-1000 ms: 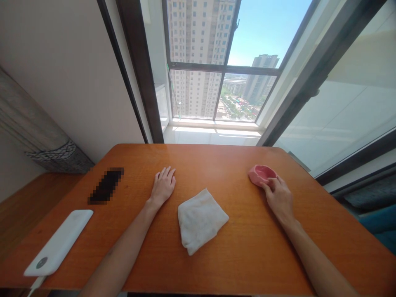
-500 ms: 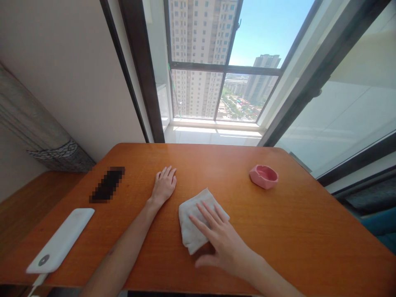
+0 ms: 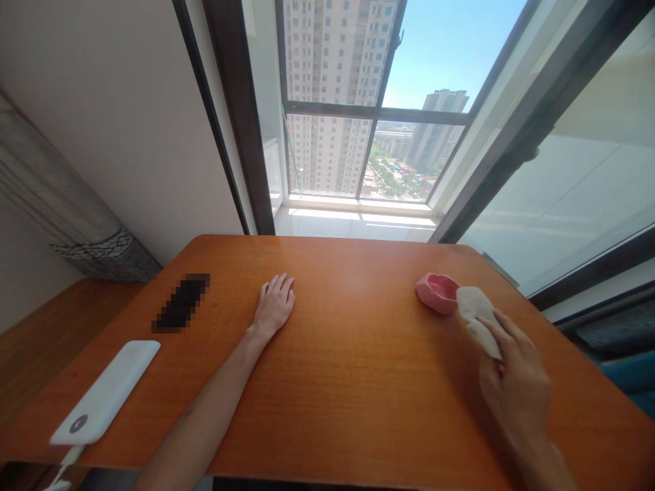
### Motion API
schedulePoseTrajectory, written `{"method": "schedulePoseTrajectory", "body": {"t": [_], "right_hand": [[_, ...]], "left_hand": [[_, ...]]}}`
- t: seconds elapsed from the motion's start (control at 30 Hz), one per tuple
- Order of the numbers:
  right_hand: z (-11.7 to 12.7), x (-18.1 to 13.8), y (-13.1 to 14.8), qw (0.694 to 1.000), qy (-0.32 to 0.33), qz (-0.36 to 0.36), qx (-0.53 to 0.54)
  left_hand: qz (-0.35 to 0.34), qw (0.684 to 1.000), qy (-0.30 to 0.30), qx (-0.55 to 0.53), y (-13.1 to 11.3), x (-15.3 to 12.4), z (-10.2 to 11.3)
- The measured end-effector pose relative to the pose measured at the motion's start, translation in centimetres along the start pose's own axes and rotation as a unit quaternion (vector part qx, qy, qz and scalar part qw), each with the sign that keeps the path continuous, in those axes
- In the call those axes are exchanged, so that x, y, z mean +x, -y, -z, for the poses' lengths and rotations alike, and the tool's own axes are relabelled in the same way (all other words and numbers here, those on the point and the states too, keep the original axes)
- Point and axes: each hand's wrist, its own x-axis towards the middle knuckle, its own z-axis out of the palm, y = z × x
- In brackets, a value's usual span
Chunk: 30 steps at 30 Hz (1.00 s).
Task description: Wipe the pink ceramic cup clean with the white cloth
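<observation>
A folded white cloth [image 3: 477, 310] is gripped in my right hand [image 3: 519, 372], held above the right part of the wooden table [image 3: 353, 382]. The cloth covers part of the right edge of a pink faceted bowl [image 3: 436, 294], which looks like an ashtray; whether they touch I cannot tell. My left hand [image 3: 275, 303] lies flat on the tabletop left of centre, palm down, fingers stretched forward, holding nothing.
At the left edge lies a white power bank [image 3: 107, 395] with a cable [image 3: 69, 460] plugged into its near end. Behind it is a dark pixelated object [image 3: 181, 305]. A window [image 3: 376, 109] stands beyond the far edge, and a curtain [image 3: 76, 198] hangs at left.
My right hand has lifted the cloth from the middle of the table and carried it right, beside the pink bowl. My left hand stays in place.
</observation>
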Motion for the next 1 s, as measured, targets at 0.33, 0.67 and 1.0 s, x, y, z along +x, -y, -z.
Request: {"method": "schedulePoseTrajectory", "body": {"t": [0.33,0.67,1.0], "right_hand": [[-4.7,-3.7,-8.7,0.959,0.229,-0.007,-0.165],[-2.9,-0.8,-1.0,0.988,0.082,0.126,0.042],[-8.6,3.4,6.0,0.924,0.283,0.22,0.135]], "left_hand": [[0.003,1.0,-0.012,-0.027,-0.1,-0.1,-0.1],[-0.017,0.987,-0.061,-0.145,-1.5,0.4,2.2],[-0.327,0.669,0.166,-0.646,-15.7,-6.2,20.9]]}}
